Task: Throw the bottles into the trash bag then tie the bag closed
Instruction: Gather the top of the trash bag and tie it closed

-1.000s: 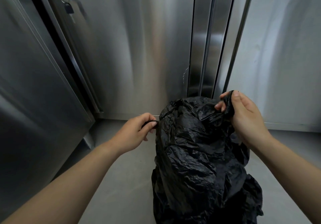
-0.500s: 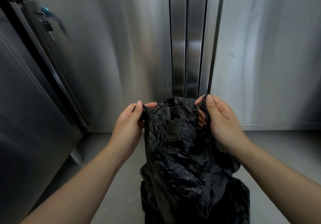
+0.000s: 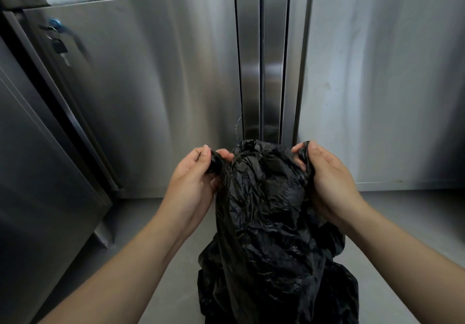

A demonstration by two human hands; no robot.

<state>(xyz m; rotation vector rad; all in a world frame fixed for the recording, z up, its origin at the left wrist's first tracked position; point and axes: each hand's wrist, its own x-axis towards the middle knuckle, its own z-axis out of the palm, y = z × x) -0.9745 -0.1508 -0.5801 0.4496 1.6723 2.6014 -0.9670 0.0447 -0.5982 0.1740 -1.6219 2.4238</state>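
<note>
1. On the steel floor (image 3: 141, 261), before the cabinet doors (image 3: 151, 84), stands the black trash bag (image 3: 271, 235); the left hand (image 3: 193, 180) and the right hand (image 3: 332, 183) each pinch one side of its mouth.
2. The thin film may tear or slip if pulled hard.
3. Free room is above and toward the person; the cabinets are close behind.

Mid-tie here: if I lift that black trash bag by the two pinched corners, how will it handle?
The trash bag is thin, crinkled film, so it will probably sag and stretch rather than hold shape. Its surface looks glossy, so the left hand and right hand may slip. Its bulging lower part suggests some weight; the contents are hidden.
</note>
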